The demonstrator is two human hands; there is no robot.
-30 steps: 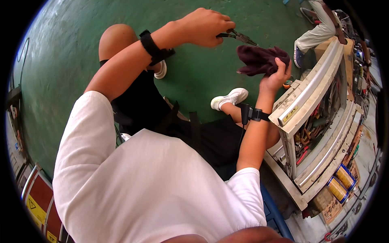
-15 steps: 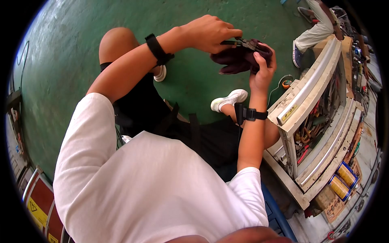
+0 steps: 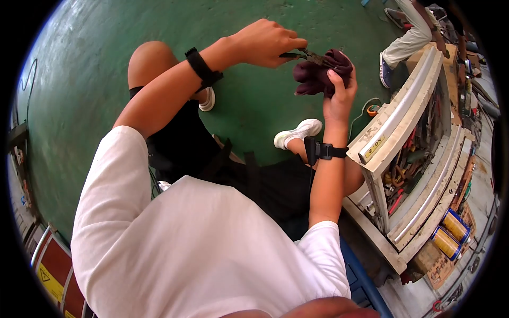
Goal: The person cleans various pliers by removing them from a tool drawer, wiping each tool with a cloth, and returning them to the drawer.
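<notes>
Raised above the floor in front of me, my left hand (image 3: 269, 45) is closed on the dark handles of a pair of pliers (image 3: 313, 56). The metal head of the pliers points right and lies against a dark maroon cloth (image 3: 313, 79). My right hand (image 3: 342, 91) holds this bunched cloth from the right, thumb on the near side and other fingers mostly behind it. Whether the jaws grip the cloth I cannot tell.
Close on my right stands a worn cream metal cabinet (image 3: 395, 143) with tools inside. Two yellow-blue cans (image 3: 446, 244) lie beyond it. Another person's leg (image 3: 408, 45) is at the upper right. Green floor (image 3: 254, 106) spreads around my feet.
The cloth has shifted slightly right and looks more bunched in my right hand. My left hand has drawn a little left with the pliers, whose head shows more clearly.
</notes>
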